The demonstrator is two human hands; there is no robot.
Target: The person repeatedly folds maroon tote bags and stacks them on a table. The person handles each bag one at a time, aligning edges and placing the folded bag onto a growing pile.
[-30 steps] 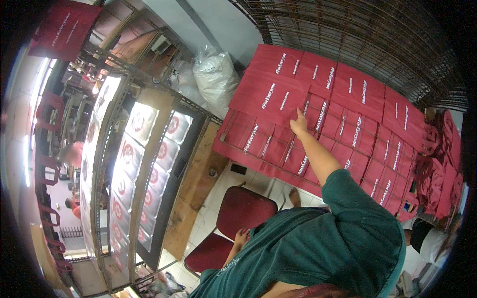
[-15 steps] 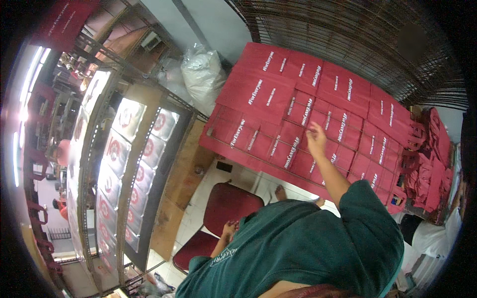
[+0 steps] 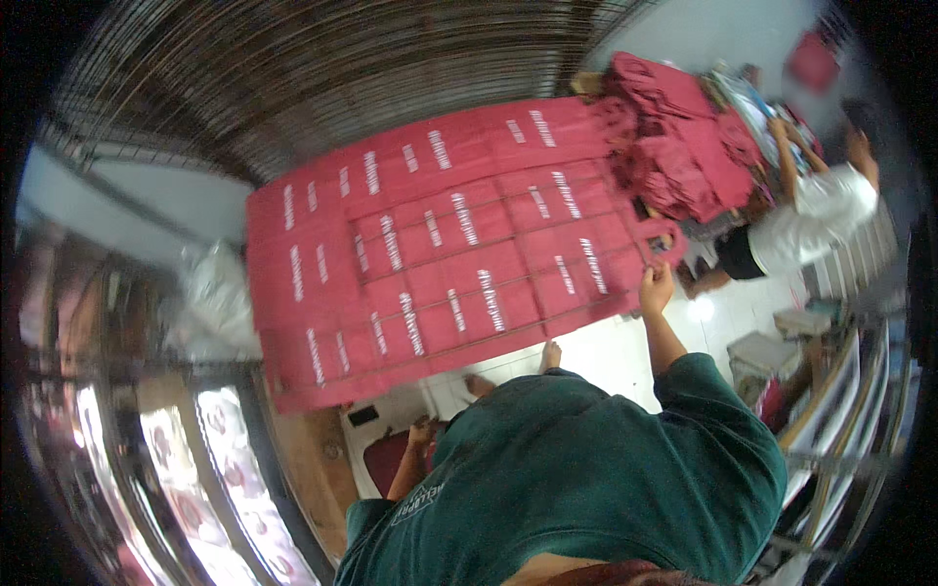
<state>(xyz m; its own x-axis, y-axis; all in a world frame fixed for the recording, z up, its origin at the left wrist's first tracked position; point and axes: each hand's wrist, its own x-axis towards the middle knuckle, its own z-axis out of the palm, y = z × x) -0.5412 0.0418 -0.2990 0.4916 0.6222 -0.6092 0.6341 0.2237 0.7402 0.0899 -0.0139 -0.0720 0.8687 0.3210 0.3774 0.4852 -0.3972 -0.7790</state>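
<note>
Flat red cloth bags [image 3: 440, 217] with white print lie in overlapping rows on a wire rack. At the right end of the rows, a bag's handle loop [image 3: 664, 234] sticks out past the edge. My right hand [image 3: 657, 289] is at the lower end of that loop, its fingers pinched on it. Low on the left, my left hand [image 3: 420, 436] hangs beside a dark red chair [image 3: 383, 459], away from the bags. Its fingers are small and blurred, and nothing shows in them.
A heap of red bags [image 3: 674, 146] lies beyond the rack's right end. A co-worker in a white shirt [image 3: 816, 220] leans there. Printed sheets on a drying rack [image 3: 239, 479] stand at lower left, near a pale plastic sack [image 3: 217, 293]. Stacked wire racks [image 3: 342, 68] rise behind.
The view has swung to the right, bringing the co-worker in. My right hand has gone from above the middle of the bags to the handle loop at their right end.
</note>
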